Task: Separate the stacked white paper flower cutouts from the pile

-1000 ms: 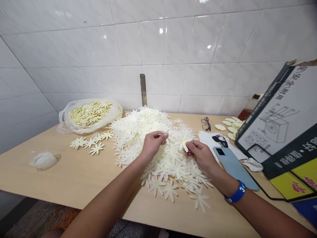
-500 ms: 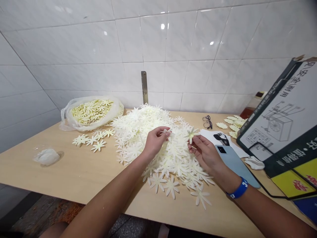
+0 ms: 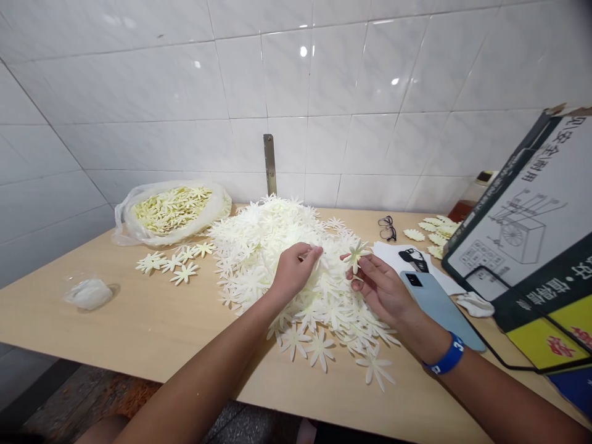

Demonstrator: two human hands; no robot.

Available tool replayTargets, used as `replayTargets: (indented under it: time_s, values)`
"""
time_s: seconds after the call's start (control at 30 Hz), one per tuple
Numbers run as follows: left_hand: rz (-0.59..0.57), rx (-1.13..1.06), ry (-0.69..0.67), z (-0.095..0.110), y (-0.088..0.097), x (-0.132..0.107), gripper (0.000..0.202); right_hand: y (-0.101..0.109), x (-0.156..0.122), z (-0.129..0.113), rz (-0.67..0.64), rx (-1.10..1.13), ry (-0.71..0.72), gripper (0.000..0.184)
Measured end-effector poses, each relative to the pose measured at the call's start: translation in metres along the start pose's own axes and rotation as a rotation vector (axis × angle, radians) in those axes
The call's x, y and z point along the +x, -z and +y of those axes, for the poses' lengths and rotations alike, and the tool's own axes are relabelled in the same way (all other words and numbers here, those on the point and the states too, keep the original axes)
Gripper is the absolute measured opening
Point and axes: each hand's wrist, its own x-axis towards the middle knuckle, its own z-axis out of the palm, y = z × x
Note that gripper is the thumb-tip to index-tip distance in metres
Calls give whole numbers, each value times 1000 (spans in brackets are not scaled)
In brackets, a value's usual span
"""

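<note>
My right hand (image 3: 382,283) pinches a pale yellow-green, flower-shaped cutout (image 3: 355,254) between thumb and fingers, its petals spread out. My left hand (image 3: 296,268) is closed in a pinch above the pile; whatever lies between its fingertips blends with the white behind it, and I cannot make it out. Beneath and around both hands spreads a large heap of white flower cutouts (image 3: 277,228). Several single flowers (image 3: 320,349) lie at its near edge.
On the left sit a plastic bag of yellowish flowers (image 3: 173,209), a few loose flowers (image 3: 184,273) and a small clear bag (image 3: 89,293). To the right are a phone (image 3: 444,314), glasses (image 3: 387,228), scalloped pieces (image 3: 435,234) and a large leaning box (image 3: 527,240).
My right hand has shifted slightly left with its flower, which has turned a little. The left fingertips have closed over the white piece that showed between them before.
</note>
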Motion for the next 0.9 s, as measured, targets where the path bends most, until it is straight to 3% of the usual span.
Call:
replayTargets:
  time_s: [0.1, 0.33, 0.47, 0.6, 0.77, 0.9]
  values:
    - [30, -29, -33, -2, 1, 2, 22, 0, -1, -1, 28, -23, -1, 23]
    - [147, -19, -232, 6, 8, 2, 27, 0, 2, 0, 62, -103, -25, 31]
    - [143, -63, -122, 7, 14, 4, 32, 1, 3, 1, 64, -161, -26, 35]
    - [210, 114, -5, 0, 22, 11, 30, 2, 2, 2, 81, -239, 3, 38]
    - [200, 230, 58, -4, 29, 13, 33, 2, 3, 4, 67, -317, 31, 40]
    - [276, 336, -50, -1, 31, 11, 37, 3, 3, 5, 92, -359, 46, 43]
